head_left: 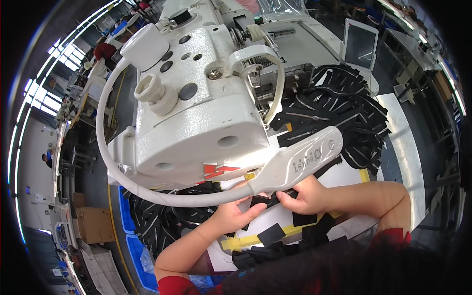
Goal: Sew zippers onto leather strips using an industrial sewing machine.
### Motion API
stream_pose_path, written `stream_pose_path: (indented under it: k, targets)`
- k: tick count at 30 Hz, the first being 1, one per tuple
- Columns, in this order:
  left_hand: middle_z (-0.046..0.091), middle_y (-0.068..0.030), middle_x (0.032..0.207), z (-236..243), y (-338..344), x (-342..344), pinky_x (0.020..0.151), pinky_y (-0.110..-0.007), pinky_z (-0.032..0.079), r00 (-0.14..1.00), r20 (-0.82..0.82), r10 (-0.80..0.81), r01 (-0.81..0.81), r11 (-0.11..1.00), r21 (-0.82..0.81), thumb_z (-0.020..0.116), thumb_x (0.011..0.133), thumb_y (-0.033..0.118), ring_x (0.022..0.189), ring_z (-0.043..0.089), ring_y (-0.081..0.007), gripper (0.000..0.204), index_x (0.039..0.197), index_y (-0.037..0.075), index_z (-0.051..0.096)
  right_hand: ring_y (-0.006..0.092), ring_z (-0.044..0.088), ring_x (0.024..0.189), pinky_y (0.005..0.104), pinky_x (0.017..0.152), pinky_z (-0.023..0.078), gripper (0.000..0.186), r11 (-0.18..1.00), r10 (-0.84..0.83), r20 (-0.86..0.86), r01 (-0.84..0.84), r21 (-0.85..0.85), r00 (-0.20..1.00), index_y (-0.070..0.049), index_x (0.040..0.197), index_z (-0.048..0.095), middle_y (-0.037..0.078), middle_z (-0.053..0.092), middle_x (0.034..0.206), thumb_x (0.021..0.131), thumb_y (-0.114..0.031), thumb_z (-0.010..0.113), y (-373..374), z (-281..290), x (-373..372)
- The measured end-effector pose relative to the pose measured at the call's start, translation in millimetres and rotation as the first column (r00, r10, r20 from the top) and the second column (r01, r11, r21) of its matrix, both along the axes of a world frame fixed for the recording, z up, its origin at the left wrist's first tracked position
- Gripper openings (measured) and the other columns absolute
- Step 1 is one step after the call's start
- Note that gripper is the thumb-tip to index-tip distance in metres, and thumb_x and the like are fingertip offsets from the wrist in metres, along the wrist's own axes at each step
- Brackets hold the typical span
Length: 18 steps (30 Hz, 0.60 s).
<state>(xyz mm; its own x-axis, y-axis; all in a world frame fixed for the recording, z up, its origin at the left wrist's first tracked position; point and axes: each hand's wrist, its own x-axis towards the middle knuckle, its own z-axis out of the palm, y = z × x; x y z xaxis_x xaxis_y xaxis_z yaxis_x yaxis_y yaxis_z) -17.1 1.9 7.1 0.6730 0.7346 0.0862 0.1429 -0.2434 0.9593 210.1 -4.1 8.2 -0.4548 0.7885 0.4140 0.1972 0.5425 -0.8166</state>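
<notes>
A large white industrial sewing machine point(196, 98) fills the middle of the view, and everything else lies around it. Just below its head, partly under the white flat lamp arm on a bendable hose point(300, 162) that curls out from the machine's left side, both hands meet over a small black rectangular fabric piece point(260, 200). The left hand point(233, 214) pinches the near edge of that piece between thumb and fingers, fingers drawn close together. The right hand point(305, 194) presses and grips the same piece from the other side, fingers curled narrow on it; the two hands almost touch. The piece sits on the white worktop point(344, 179) directly in front of the machine's needle end, though the needle itself is hidden by the lamp arm. Nearer the person than the machine, more black rectangular cut pieces point(275, 241) lie scattered and overlapping across a yellow tape strip point(246, 241). To the right of the machine's head a big heap of black strips with pale edges point(344, 113) is piled, and a second heap of black strips point(157, 221) lies below the machine's left side, beside a blue plastic bin point(135, 250).
</notes>
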Motion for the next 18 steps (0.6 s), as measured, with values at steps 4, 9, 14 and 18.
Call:
stream_pose_path:
  k: [4, 9, 14, 18]
  targets:
    - [0.057, -0.0106, 0.109, -3.9, -1.3, -1.1, 0.091, -0.033, 0.043, 1.000, 0.016, 0.015, -0.014, 1.000, -0.012, 0.065, 0.085, 0.010, 0.103, 0.055, -0.0194, 0.027, 0.110, 0.002, 0.060, 0.0265, 0.065, 0.068, 0.0350, 0.060, 0.050, 0.022, 1.000, -0.006, 0.022, 0.005, 0.021, 1.000, -0.007, 0.100, 0.057, 0.010, 0.066, 0.074, 0.078, -0.006, 0.059, 0.5, -2.9, -0.2]
    - [0.058, -0.0126, 0.113, -7.1, -2.8, 3.5, 0.093, -0.034, 0.042, 0.992, 0.034, 0.121, -0.120, 0.993, -0.023, 0.063, 0.085, 0.007, 0.107, 0.055, -0.0208, 0.030, 0.112, -0.002, 0.058, 0.0264, 0.064, 0.067, 0.0348, 0.060, 0.050, 0.020, 0.999, -0.044, 0.017, 0.044, 0.015, 0.999, -0.008, 0.098, 0.059, 0.009, 0.065, 0.075, 0.078, -0.008, 0.060, 1.0, -5.4, -1.0]
    - [0.061, -0.0134, 0.111, 4.2, -4.4, 7.6, 0.088, -0.033, 0.045, 0.984, -0.008, 0.179, -0.178, 0.980, 0.087, 0.062, 0.086, 0.009, 0.101, 0.059, -0.0228, 0.027, 0.111, -0.002, 0.060, 0.0257, 0.064, 0.082, 0.0351, 0.070, 0.051, 0.017, 0.995, -0.075, -0.003, 0.075, 0.069, 0.997, -0.008, 0.096, 0.063, 0.010, 0.065, 0.087, 0.080, -0.012, 0.064, 0.7, 2.6, -3.0]
    - [0.062, -0.0073, 0.085, 5.3, -2.4, 13.0, 0.073, -0.030, 0.046, 0.984, -0.052, 0.170, -0.139, 0.919, 0.370, 0.067, 0.082, 0.005, 0.079, 0.059, -0.0176, 0.011, 0.089, 0.003, 0.059, 0.0253, 0.061, 0.092, 0.0349, 0.077, 0.050, 0.014, 0.997, -0.053, -0.038, 0.051, -0.051, 0.998, -0.007, 0.094, 0.064, 0.009, 0.064, 0.093, 0.081, -0.013, 0.065, -0.3, 3.4, -2.9]
